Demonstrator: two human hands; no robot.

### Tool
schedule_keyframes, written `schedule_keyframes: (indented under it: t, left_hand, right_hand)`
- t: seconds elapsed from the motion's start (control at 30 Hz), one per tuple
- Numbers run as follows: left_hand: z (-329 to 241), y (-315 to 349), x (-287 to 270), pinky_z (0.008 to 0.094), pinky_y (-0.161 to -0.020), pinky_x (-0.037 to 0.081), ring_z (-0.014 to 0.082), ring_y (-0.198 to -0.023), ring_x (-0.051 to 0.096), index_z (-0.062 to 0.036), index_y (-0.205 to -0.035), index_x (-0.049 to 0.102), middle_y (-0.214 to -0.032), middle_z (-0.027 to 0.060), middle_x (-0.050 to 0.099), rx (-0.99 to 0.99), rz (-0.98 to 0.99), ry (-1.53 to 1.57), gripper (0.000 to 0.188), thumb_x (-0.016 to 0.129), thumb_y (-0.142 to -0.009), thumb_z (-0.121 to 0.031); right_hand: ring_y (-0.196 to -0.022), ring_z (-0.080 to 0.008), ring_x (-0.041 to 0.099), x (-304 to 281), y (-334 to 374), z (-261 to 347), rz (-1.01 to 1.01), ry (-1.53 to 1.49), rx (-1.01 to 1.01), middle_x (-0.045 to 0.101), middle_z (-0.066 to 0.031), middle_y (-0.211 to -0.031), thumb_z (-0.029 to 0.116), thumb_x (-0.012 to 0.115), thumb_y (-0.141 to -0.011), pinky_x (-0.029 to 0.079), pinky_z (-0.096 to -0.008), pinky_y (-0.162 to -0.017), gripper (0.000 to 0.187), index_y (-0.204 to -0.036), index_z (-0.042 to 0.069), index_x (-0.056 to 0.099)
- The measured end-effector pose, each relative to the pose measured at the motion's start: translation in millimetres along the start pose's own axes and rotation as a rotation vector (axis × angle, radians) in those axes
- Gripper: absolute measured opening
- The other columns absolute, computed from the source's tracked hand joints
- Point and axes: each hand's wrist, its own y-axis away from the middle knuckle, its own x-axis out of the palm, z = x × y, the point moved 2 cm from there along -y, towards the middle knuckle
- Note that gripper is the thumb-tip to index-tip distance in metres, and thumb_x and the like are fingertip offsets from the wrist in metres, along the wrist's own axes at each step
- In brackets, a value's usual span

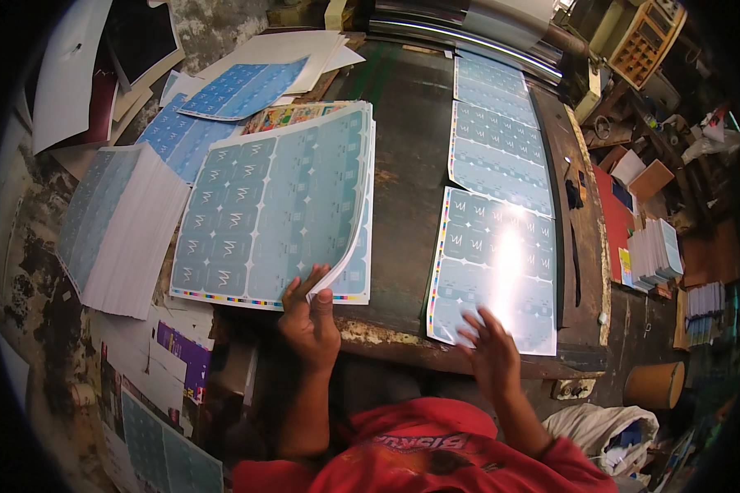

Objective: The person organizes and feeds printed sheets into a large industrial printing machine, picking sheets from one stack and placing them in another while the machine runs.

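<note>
the left hand point(311, 322) is at the lower right corner of a sheet stack point(275, 209), thumb and fingers closed on the edge of its upper sheets, which curve up along the right side. the stack lies on the left part of a dark, worn surface point(390, 177); its top sheet is pale blue-green with white swirls and a strip of colour patches along the bottom.

the right hand point(492, 349), a little blurred, has its fingers spread apart and grips nothing. it is at the lower edge of the near sheet point(489, 246), which shines with glare; whether the fingertips touch it, i cannot tell. beyond that sheet, a middle sheet point(501, 160) and a far sheet point(489, 80) continue the row toward a shiny metal roller point(469, 41).

left of the sheet stack stands a thick pile point(131, 234) of similar prints, slightly fanned. behind them lie bright blue sheets point(242, 89). a white bag point(571, 423) sits at lower right.
</note>
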Motion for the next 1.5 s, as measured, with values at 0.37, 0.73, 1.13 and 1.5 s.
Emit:
schedule_keyframes:
  t: [0.37,0.73,1.13,1.5]
  left_hand:
    - [-5.8,-10.3,12.8,0.0490,-0.106,0.038,0.0221,-0.098,0.072,-0.0051,-0.102,0.071,-0.100,0.0054,0.075,0.156,0.075,-0.192,0.021,0.064,-0.096,-0.024]
    - [-4.1,-8.1,10.2,0.0450,-0.102,0.038,0.0231,-0.093,0.072,-0.0043,-0.094,0.072,-0.095,0.0071,0.076,0.141,0.146,-0.352,0.018,0.067,-0.092,-0.022]
    - [-22.3,3.0,8.4,0.0509,-0.112,0.030,0.0277,-0.118,0.063,-0.0067,-0.112,0.072,-0.117,0.0101,0.071,0.262,0.358,-0.454,0.027,0.070,-0.088,-0.018]
    - [-36.4,-5.5,-19.4,0.0460,-0.112,0.027,0.0263,-0.100,0.069,-0.0091,-0.103,0.073,-0.099,0.0063,0.074,-0.251,0.132,0.165,0.024,0.055,-0.100,-0.024]
  right_hand:
    - [-0.097,-0.0368,0.068,257.2,-371.9,66.4,0.501,0.291,0.276,0.065,-0.0229,-0.114,0.024,0.060,-0.092,0.057,-0.0469,-0.091,0.046,-0.130,-0.002,0.053]
    - [-0.144,-0.0418,0.031,318.7,-299.7,-23.7,0.426,1.929,-0.884,0.031,-0.0262,-0.155,0.031,0.056,-0.088,0.026,-0.0445,-0.119,0.075,-0.148,-0.007,0.031]
    - [-0.150,-0.0355,0.019,-49.6,-293.3,66.5,0.261,2.100,-0.412,0.022,-0.0101,-0.163,0.058,0.028,-0.101,0.016,-0.0564,-0.119,0.070,-0.155,0.014,0.027]
    - [-0.123,-0.0355,0.056,-70.6,-152.5,97.9,0.011,1.170,-0.268,0.059,-0.0241,-0.131,0.055,0.048,-0.099,0.040,-0.0454,-0.106,0.067,-0.136,-0.001,0.055]
